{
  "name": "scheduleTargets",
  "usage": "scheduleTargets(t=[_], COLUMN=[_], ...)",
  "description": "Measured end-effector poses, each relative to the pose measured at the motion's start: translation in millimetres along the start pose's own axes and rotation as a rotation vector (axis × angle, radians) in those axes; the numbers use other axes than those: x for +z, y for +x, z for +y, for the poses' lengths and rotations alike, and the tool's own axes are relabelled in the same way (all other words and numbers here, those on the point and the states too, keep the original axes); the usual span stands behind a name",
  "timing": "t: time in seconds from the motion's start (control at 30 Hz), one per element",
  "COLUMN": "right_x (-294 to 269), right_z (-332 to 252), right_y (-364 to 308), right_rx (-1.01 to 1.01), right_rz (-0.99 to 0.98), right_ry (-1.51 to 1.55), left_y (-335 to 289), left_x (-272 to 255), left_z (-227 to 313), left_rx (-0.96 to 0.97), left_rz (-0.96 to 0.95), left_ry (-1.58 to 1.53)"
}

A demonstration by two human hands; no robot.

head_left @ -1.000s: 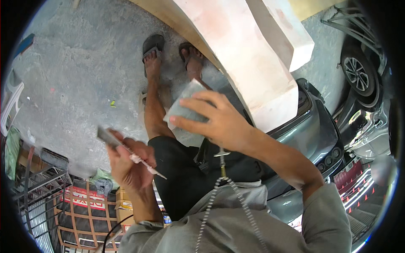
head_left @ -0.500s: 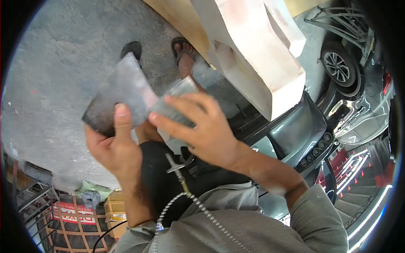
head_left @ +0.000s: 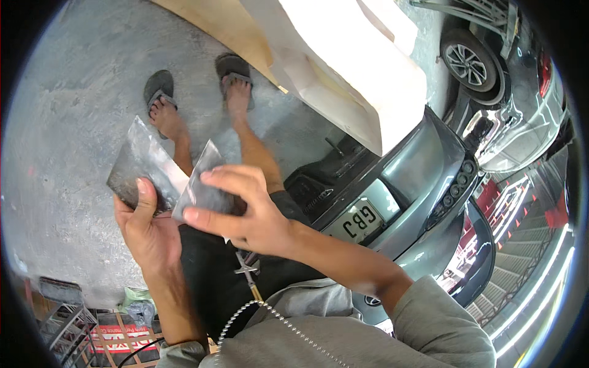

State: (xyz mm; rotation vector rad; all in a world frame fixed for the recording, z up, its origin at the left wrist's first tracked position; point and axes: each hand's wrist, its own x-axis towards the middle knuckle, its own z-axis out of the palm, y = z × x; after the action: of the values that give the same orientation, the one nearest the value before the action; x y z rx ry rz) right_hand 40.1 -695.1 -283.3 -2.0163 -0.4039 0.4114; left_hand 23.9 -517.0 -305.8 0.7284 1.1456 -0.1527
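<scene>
My left hand (head_left: pixel 149 236) grips a broad, thin grey metal spreader plate (head_left: pixel 140 164) by its lower edge, thumb on top. A pale pinkish smear (head_left: pixel 177 176) shows along the plate's right side. My right hand (head_left: pixel 254 214) holds a second, smaller grey metal spreader (head_left: pixel 201 191) between the thumb and fingers, tilted, with its left edge against or very near the first plate; contact is hard to tell. A small whitish bit (head_left: pixel 226 241) sticks out below the right hand. Both plates are over my lap, above the floor.
A large white shaped body part (head_left: pixel 362 80) juts out at upper right, above the dark grey-green rear of a car (head_left: pixel 420 187). Another car's wheel (head_left: pixel 469 58) stands farther right. My beaded cross necklace (head_left: pixel 245 270) hangs below the hands. Netted goods (head_left: pixel 126 334) lie at lower left.
Both hands and plates have shifted slightly left. The right spreader has turned more upright, its edge now at the left plate's right side. My view has swung, showing both feet and more car.
</scene>
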Motion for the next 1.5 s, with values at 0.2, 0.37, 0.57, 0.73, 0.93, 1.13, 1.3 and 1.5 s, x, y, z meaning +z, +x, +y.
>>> scheduleTargets(t=[0.2,0.37,0.57,0.73,0.93,1.13,1.3,1.5], right_x=[-9,-38,-67,-122,-239,-255,-228,-256], right_z=[53,55,60,23,-47,-50,-37,-30], right_y=[-51,-67,-86,-68,4,55,47,24], right_rx=[0.292,0.434,0.434,0.527,0.315,0.104,-0.028,0.121], right_rz=[-0.395,-0.409,-0.402,-0.393,-0.258,-0.222,-0.244,-0.641], right_ry=[-0.22,-0.129,-0.131,-0.135,-0.541,-0.696,-0.69,-0.59], left_y=[-7,9,1,-14,-52,-65,-65,-64], left_x=[5,6,51,89,159,191,187,191], left_z=[7,-12,-37,-34,-26,-30,-32,-11], left_rx=[0.105,0.114,0.113,0.241,0.467,0.533,0.579,0.642], left_rz=[-0.138,-0.111,-0.086,-0.077,-0.122,-0.189,-0.237,-0.092], left_ry=[0.008,0.105,0.206,0.366,0.531,0.342,0.294,0.213])
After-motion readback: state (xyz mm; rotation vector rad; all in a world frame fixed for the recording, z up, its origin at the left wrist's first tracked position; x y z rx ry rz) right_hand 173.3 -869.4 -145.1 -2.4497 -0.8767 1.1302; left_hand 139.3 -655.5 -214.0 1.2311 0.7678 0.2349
